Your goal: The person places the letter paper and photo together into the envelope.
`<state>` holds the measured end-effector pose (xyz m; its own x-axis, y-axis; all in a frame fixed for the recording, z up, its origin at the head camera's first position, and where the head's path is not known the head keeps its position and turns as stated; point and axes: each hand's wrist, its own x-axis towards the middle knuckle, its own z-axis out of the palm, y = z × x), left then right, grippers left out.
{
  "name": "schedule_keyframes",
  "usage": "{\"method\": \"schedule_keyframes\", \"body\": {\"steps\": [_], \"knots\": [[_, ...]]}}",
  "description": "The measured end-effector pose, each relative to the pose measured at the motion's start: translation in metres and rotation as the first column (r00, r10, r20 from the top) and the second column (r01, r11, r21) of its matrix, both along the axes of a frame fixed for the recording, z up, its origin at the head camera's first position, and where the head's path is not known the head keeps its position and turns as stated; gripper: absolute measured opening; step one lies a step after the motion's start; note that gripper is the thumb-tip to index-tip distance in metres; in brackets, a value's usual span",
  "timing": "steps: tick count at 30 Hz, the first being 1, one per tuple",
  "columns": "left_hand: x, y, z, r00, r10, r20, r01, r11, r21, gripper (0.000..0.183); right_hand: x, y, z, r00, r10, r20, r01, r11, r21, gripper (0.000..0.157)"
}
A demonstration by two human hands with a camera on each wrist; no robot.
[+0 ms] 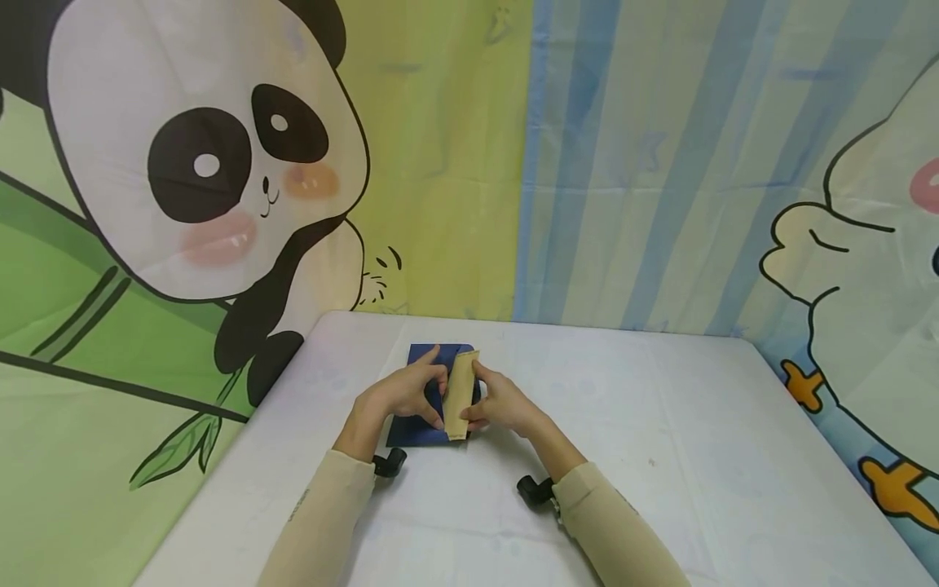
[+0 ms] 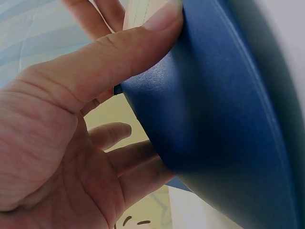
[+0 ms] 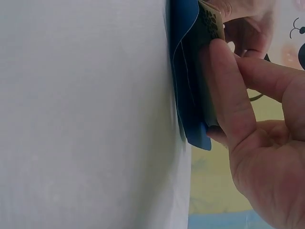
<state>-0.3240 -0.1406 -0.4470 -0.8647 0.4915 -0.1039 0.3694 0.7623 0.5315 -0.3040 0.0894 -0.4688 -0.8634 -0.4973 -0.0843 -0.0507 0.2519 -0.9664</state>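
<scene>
A dark blue folder-like cover [image 1: 420, 435] with a stitched edge lies on the white table, its surface bent up in the left wrist view. Over its right part stands a narrow cream card strip [image 1: 460, 395], slightly tilted. My left hand [image 1: 406, 391] is at the strip's left side, its thumb [image 2: 119, 55] pressed along the blue edge beside the strip and its other fingers behind. From the right, my right hand [image 1: 506, 403] pinches the strip, thumb low and fingers near its top. A dark pattern marks one end of the strip in the right wrist view.
The white table [image 1: 645, 424] extends around the cover on all sides. Behind it hangs a printed cloth [image 1: 440, 163] with a panda and stripes. A black wrist camera mount [image 1: 390, 463] sits at my left cuff, another mount [image 1: 535, 492] at my right.
</scene>
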Motion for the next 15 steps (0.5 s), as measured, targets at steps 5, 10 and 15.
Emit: {"method": "schedule_keyframes", "body": {"steps": [5,10,15], "knots": [[0.000,0.000,0.000,1.000,0.002,0.001,-0.002,1.000,0.008,0.051,-0.001,-0.006,-0.001,1.000,0.003,-0.005,-0.003,1.000,-0.011,0.112],[0.001,0.000,0.002,1.000,0.006,0.004,-0.006,1.000,0.011,0.051,-0.001,-0.012,-0.002,1.000,-0.011,0.003,0.011,1.000,-0.009,0.111],[0.001,0.000,0.002,1.000,0.014,0.005,-0.014,1.000,0.008,0.052,0.001,-0.016,-0.002,1.000,-0.024,-0.012,0.024,1.000,0.017,0.107]]}}
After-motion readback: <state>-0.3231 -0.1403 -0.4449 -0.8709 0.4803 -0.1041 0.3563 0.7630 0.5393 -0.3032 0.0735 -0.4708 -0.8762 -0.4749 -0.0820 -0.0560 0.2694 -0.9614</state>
